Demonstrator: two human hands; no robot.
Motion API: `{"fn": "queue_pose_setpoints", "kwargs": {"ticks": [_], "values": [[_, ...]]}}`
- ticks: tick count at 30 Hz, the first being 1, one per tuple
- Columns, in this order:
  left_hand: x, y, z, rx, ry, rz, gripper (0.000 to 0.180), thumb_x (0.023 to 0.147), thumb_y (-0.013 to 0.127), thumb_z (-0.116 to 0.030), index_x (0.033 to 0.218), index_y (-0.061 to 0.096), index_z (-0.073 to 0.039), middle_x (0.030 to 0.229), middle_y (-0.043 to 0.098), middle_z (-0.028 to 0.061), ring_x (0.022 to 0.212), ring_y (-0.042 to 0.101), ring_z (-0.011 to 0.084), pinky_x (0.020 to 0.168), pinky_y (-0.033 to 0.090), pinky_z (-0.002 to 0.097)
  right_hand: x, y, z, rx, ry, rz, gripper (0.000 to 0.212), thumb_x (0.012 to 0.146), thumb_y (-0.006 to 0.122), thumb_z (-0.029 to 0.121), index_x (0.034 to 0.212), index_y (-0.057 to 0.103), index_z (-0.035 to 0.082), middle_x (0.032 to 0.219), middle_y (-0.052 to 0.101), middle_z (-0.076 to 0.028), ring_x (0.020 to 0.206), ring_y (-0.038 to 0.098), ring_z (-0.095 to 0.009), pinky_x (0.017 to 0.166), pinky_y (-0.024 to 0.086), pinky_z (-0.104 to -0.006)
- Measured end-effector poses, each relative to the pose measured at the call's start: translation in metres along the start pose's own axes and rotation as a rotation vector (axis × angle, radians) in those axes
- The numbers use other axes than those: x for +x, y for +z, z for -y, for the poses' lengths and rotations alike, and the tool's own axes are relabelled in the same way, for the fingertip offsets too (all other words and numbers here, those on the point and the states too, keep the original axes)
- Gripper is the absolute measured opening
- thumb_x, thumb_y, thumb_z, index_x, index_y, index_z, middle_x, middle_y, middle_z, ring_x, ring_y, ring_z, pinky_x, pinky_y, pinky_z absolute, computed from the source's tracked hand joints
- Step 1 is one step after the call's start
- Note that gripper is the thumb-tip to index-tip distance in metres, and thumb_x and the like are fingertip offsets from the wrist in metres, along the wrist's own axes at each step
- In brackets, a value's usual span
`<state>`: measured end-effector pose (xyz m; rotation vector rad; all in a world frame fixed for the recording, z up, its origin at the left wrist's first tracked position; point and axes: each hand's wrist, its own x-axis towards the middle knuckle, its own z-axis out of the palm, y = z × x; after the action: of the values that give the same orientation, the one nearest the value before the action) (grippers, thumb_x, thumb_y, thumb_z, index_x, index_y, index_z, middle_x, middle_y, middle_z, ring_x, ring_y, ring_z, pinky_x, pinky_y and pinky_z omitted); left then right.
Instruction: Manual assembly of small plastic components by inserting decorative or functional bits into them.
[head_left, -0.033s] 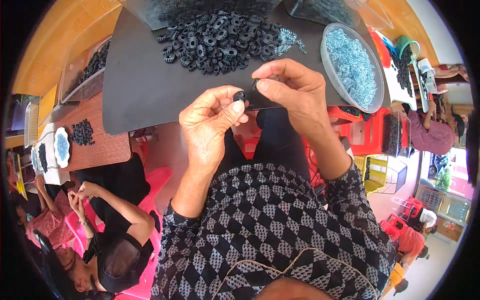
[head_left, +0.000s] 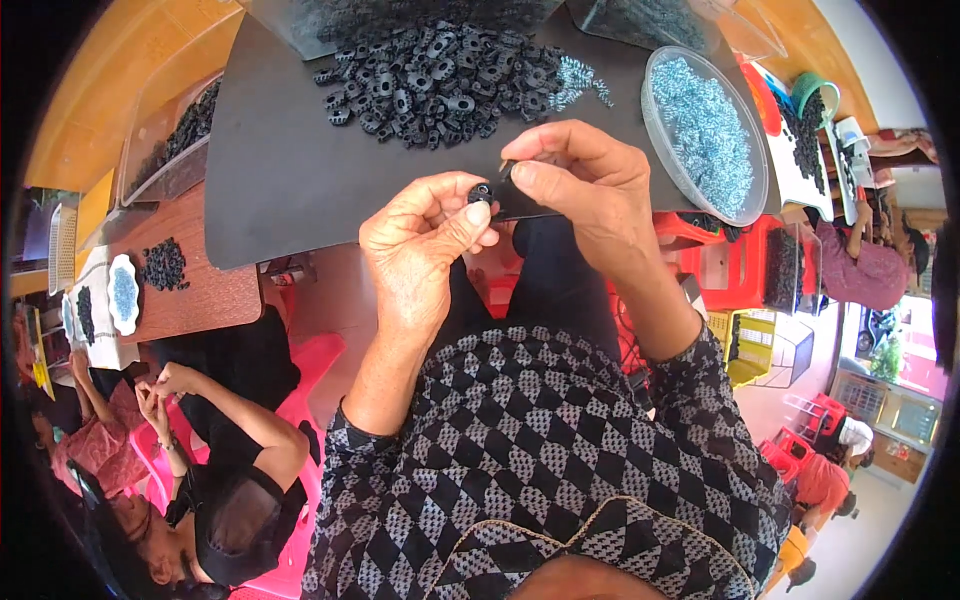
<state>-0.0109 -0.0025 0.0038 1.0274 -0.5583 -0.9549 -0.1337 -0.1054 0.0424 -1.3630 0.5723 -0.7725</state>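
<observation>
My left hand pinches a small round black plastic piece between thumb and fingers, with a light ring visible on its top. Just right of it and slightly farther away, my right hand is closed in a pinch on a small dark piece, too small to make out clearly. The two pieces are apart. Beyond my hands lies a heap of black plastic parts with oval holes, which look like cord-lock pieces. Several small metal springs are scattered at the heap's right side.
A round clear tub full of springs stands at the right edge of the dark tabletop. Clear bins stand at the back. A co-worker sits at lower left beside a brown table. Red and yellow crates stand at right.
My right hand has shifted very slightly, and the small dark piece in its pinch shows a little more. My left hand has barely moved.
</observation>
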Motion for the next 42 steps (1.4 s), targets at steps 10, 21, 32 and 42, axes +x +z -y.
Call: {"fn": "queue_pose_setpoints", "kwargs": {"ticks": [10, 21, 32, 42], "values": [[-0.004, 0.003, 0.001, -0.013, 0.002, 0.0, 0.015, 0.083, 0.065, 0.002, 0.098, 0.063, 0.006, 0.081, 0.066, 0.0072, 0.066, 0.062, 0.0108, 0.061, 0.05, 0.021, -0.006, 0.004, -0.006, -0.151, 0.014, 0.03, 0.014, 0.082, 0.064, -0.003, 0.096, 0.065, -0.003, 0.089, 0.065, -0.006, 0.08, 0.062, -0.011, 0.073, 0.053, -0.0255], [-0.009, 0.005, 0.005, 0.006, 0.042, -0.016, 0.018, 0.082, 0.064, 0.005, 0.1, 0.064, 0.006, 0.083, 0.064, 0.0062, 0.07, 0.06, 0.0097, 0.064, 0.051, 0.0214, -0.002, 0.003, -0.011, -0.363, -0.117, 0.028, 0.008, 0.079, 0.065, 0.005, 0.085, 0.065, 0.0, 0.075, 0.064, -0.002, 0.067, 0.057, -0.006, 0.058, 0.047, -0.0221], [-0.012, 0.004, 0.013, 0.107, 0.105, -0.053, 0.015, 0.08, 0.066, 0.004, 0.095, 0.066, 0.005, 0.08, 0.061, 0.004, 0.065, 0.056, 0.0077, 0.059, 0.047, 0.0196, -0.007, 0.003, -0.011, -0.728, -0.47, 0.124, 0.015, 0.076, 0.063, -0.005, 0.09, 0.064, -0.001, 0.086, 0.062, -0.008, 0.072, 0.057, -0.01, 0.058, 0.045, -0.0236], [-0.015, 0.004, 0.011, 0.209, 0.165, -0.029, 0.014, 0.079, 0.067, 0.006, 0.093, 0.066, 0.005, 0.078, 0.059, 0.003, 0.063, 0.055, 0.0071, 0.055, 0.045, 0.0198, -0.01, -0.003, -0.016, -0.642, -0.382, 0.149, 0.019, 0.074, 0.061, -0.011, 0.089, 0.063, 0.001, 0.086, 0.06, -0.007, 0.069, 0.055, -0.009, 0.057, 0.044, -0.0213]]}}
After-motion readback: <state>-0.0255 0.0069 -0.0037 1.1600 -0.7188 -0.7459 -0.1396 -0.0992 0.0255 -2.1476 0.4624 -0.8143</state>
